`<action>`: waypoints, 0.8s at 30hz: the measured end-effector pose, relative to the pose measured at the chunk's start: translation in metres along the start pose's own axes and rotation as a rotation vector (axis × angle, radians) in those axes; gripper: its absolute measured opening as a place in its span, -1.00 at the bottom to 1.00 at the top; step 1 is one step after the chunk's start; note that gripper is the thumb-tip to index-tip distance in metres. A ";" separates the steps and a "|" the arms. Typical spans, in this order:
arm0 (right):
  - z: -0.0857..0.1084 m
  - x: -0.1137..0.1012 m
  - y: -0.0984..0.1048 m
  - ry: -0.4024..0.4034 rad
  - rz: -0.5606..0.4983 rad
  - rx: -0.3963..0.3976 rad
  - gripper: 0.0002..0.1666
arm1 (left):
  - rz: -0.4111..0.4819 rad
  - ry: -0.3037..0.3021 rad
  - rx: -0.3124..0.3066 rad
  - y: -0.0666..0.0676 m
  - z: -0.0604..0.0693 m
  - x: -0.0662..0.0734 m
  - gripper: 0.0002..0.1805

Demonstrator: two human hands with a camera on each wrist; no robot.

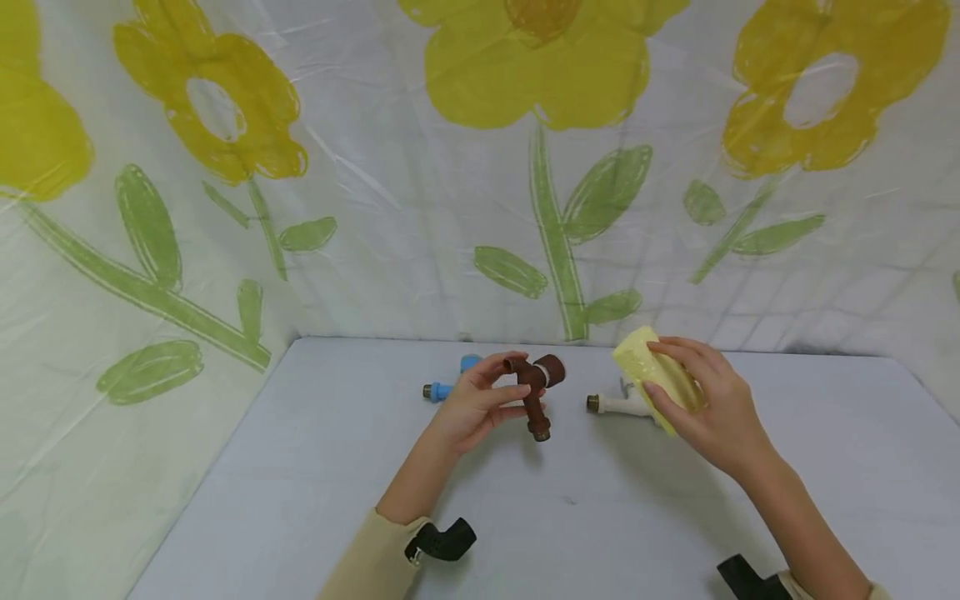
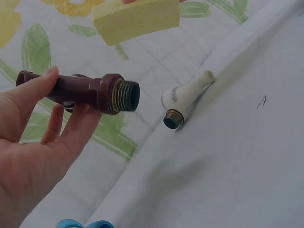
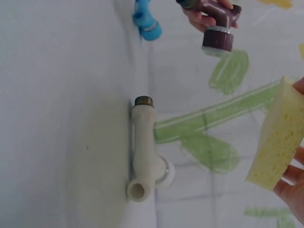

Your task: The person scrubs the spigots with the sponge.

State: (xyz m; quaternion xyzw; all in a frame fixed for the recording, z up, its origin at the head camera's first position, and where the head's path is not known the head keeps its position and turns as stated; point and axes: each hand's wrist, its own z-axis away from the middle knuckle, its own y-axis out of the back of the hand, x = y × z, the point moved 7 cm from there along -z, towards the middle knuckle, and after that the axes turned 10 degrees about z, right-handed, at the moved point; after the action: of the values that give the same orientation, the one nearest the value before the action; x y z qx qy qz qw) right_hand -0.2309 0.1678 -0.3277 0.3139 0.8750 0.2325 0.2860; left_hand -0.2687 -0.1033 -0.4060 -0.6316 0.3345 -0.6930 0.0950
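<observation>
A dark red-brown faucet with a threaded brass end is held up above the table by the left hand, its thumb on one side and fingers on the other. In the left wrist view the faucet lies across the fingers of the left hand. The right hand grips a pale yellow sponge between thumb and fingers, raised over a white faucet. The right wrist view shows the sponge apart from the white faucet, which lies on the table.
A blue faucet lies behind the left hand, partly hidden by it. The white table ends at a backdrop printed with yellow flowers. Black bands sit at both wrists.
</observation>
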 end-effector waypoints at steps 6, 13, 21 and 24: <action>0.000 0.004 0.000 -0.024 0.016 -0.019 -0.34 | -0.451 -0.066 -0.022 -0.012 -0.006 0.007 -0.52; 0.001 0.007 0.001 -0.029 0.027 -0.017 -0.36 | -1.174 -0.214 -0.125 -0.031 -0.020 0.000 -0.63; 0.002 0.014 0.001 -0.044 0.058 -0.020 -0.37 | -1.602 -0.259 -0.205 -0.040 -0.033 -0.017 -0.64; 0.002 0.017 0.002 -0.047 0.069 -0.015 -0.37 | -1.597 -0.230 -0.218 -0.039 -0.038 -0.020 -0.63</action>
State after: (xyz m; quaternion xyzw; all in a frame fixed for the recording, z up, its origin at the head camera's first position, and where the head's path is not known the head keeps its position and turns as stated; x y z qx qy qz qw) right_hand -0.2397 0.1806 -0.3339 0.3470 0.8548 0.2415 0.3009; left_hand -0.2899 -0.0498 -0.3985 -0.7525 -0.1628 -0.4463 -0.4561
